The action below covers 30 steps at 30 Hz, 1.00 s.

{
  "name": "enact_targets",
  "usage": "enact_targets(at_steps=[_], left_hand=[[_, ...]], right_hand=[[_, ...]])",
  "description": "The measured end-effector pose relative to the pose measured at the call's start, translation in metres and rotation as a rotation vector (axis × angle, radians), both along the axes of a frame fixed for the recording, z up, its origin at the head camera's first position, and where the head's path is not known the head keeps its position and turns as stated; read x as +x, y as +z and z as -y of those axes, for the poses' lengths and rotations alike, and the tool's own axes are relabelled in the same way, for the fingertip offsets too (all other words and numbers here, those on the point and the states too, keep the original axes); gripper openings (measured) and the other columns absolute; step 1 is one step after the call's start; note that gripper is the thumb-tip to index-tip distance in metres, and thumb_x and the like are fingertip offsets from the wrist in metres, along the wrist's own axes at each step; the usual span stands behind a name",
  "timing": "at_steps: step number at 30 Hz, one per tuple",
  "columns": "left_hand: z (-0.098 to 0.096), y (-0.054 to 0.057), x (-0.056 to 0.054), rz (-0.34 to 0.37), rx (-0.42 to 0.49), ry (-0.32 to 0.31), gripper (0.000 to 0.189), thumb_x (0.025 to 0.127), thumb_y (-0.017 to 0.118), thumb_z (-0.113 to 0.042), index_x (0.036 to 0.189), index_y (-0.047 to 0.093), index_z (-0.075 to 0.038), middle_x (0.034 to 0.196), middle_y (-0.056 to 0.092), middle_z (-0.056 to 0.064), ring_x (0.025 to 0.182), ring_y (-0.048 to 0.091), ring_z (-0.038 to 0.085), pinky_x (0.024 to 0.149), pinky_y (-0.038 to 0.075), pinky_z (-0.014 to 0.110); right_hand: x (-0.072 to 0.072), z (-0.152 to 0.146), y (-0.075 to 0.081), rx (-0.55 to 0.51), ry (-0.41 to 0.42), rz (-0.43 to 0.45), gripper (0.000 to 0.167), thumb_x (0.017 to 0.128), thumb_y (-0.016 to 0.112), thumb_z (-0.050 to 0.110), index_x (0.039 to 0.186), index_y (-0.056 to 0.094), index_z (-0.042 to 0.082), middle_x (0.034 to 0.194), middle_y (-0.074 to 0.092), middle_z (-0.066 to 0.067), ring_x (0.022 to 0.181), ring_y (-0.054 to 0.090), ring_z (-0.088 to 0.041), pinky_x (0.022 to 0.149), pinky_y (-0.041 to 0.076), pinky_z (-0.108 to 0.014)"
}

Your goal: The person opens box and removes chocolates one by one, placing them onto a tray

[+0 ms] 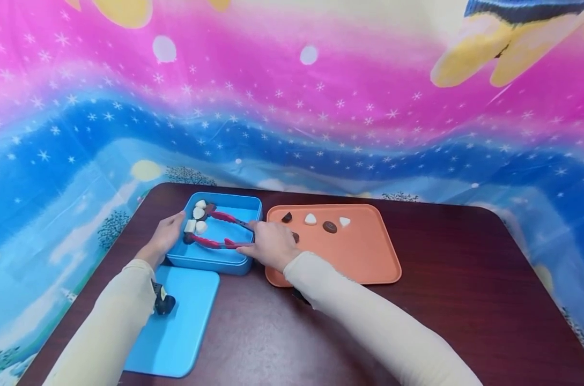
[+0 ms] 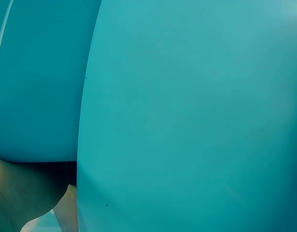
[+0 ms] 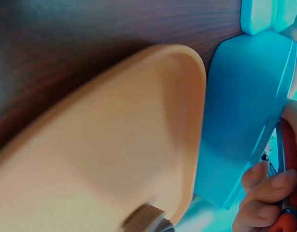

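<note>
Fingers (image 3: pixel 268 188) of the right hand (image 1: pixel 274 244) wrap the handles of the tongs (image 1: pixel 223 217), and I've got that arm slanting up from the lower right in its cream sleeve (image 1: pixel 364 311). Over on the other side, the left hand (image 1: pixel 165 236) rests against the left wall of the blue box (image 1: pixel 207 263), fingertips at the rim; whether they curl over it, I can't tell from my feed.

Now the tongs: red scalloped heads on dark arms, the two arms spread apart, reaching over the box's right wall and across to its left end. Right there, white pieces (image 1: pixel 201 227) and brown pieces (image 1: pixel 189 238) bunch up, one head beside a reddish-brown piece, the other beside a darker one; touching or merely close, I can't say.

Just right of the box, the orange tray (image 1: pixel 345 260) carries brown and white chunks (image 1: pixel 330 227), one of them partly hidden by the right hand. Closer to my head camera, a blue lid (image 1: pixel 190 321) lies flat on the dark reddish surface (image 1: pixel 465 268).
</note>
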State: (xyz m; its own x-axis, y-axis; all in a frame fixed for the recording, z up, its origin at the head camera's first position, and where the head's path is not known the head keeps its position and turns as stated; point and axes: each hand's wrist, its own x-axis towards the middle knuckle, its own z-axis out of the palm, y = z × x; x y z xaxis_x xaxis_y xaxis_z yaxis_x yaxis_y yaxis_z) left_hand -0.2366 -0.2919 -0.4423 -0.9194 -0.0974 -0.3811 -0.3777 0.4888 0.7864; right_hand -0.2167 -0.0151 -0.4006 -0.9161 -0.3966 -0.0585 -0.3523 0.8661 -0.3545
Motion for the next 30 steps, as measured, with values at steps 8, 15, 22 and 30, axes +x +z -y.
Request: enact_targets(at_steps=[8, 15, 22, 30], left_hand=[[0.0, -0.004, 0.0, -0.005, 0.002, -0.01, 0.074, 0.107, 0.014, -0.059, 0.163, 0.0, -0.012, 0.171, 0.002, 0.019, 0.157, 0.002, 0.046, 0.124, 0.01, 0.069], [0.001, -0.001, -0.002, -0.022, 0.006, -0.014, 0.073, 0.107, 0.013, -0.058, 0.163, 0.0, -0.013, 0.171, 0.002, 0.019, 0.157, 0.002, 0.046, 0.124, 0.011, 0.068], [0.0, -0.001, -0.005, -0.004, 0.007, -0.007, 0.074, 0.107, 0.013, -0.059, 0.163, 0.0, -0.013, 0.171, 0.001, 0.019, 0.157, 0.001, 0.046, 0.124, 0.011, 0.069], [0.0, 0.0, -0.003, 0.016, 0.004, 0.004, 0.076, 0.106, 0.013, -0.06, 0.163, -0.001, -0.011, 0.17, 0.002, 0.021, 0.156, 0.002, 0.048, 0.122, 0.011, 0.071]], right_hand=[[-0.002, 0.011, -0.002, 0.095, 0.03, -0.018, 0.062, 0.088, 0.071, 0.058, 0.139, 0.063, 0.023, 0.074, 0.064, 0.004, 0.071, 0.059, -0.012, 0.054, 0.049, -0.026], [-0.004, 0.014, 0.0, 0.104, 0.038, -0.035, 0.058, 0.09, 0.07, 0.056, 0.137, 0.064, 0.022, 0.085, 0.071, 0.003, 0.076, 0.062, -0.012, 0.066, 0.057, -0.031], [-0.003, 0.015, 0.0, 0.113, 0.053, -0.061, 0.052, 0.091, 0.07, 0.054, 0.132, 0.067, 0.022, 0.08, 0.068, 0.004, 0.072, 0.06, -0.012, 0.061, 0.053, -0.028], [-0.001, 0.013, -0.002, 0.092, 0.065, -0.076, 0.051, 0.092, 0.07, 0.053, 0.132, 0.067, 0.022, 0.079, 0.067, 0.004, 0.067, 0.058, -0.012, 0.053, 0.047, -0.024]])
